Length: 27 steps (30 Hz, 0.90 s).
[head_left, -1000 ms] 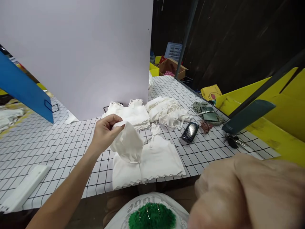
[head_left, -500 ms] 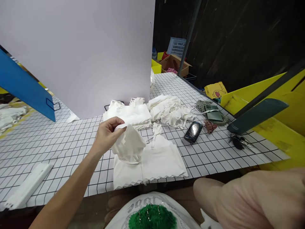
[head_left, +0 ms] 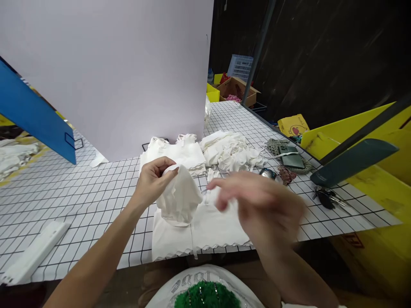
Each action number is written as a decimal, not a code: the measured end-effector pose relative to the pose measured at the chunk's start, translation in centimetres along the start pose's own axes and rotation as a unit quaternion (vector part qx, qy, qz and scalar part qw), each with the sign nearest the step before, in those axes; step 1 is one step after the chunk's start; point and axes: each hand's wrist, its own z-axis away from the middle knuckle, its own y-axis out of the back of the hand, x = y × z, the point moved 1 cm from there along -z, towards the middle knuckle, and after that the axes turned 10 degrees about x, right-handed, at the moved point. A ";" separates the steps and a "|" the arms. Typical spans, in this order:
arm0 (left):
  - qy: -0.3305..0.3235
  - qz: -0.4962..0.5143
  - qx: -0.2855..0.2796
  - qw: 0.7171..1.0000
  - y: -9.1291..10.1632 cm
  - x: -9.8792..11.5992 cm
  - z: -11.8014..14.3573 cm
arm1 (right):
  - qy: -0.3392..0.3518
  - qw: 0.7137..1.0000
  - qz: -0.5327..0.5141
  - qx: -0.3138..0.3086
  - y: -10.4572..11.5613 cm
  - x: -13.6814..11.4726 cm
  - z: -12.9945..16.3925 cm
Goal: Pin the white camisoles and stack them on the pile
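Observation:
My left hand (head_left: 156, 179) pinches the top edge of a limp, cup-shaped piece of white cloth (head_left: 180, 199), which hangs from the fingers. Beneath it a folded white strappy garment (head_left: 221, 229) with a wavy hem lies at the table's front edge. Over the right part of that garment comes my right hand (head_left: 263, 199), smeared by motion. Its forefinger points towards the cloth, apart from it, and whether it holds anything is unclear. Behind are a neat stack of white garments (head_left: 178, 153) and a loose heap of white cloth pieces (head_left: 229, 149).
A large pale panel (head_left: 128, 77) stands behind the stack. The grid-patterned table (head_left: 122, 205) bears a dark shiny phone-like object (head_left: 268, 173), partly covered, keys (head_left: 330, 196), a dark green case (head_left: 353, 162) and a white bar (head_left: 35, 252). Yellow bins (head_left: 379, 179) adjoin the right side.
My right hand has come from the lower right corner up over the folded garment. My left hand keeps its pinch on the cloth, almost unmoved. The view has shifted slightly.

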 end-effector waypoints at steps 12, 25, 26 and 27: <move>-0.012 -0.065 -0.148 0.987 1.7 1.9 -2.7 | -0.303 0.951 -0.061 0.001 1.5 9.3 -7.2; 0.161 0.091 -0.117 0.976 4.0 -0.8 -3.8 | -0.438 0.886 -0.151 -0.013 5.6 9.7 -9.8; 0.149 0.083 -0.106 0.980 4.1 -0.9 -3.9 | -0.437 0.886 -0.154 -0.003 5.8 9.5 -9.8; 0.132 0.067 -0.090 0.985 4.1 -1.1 -4.0 | -0.434 0.887 -0.158 0.004 5.9 9.3 -9.9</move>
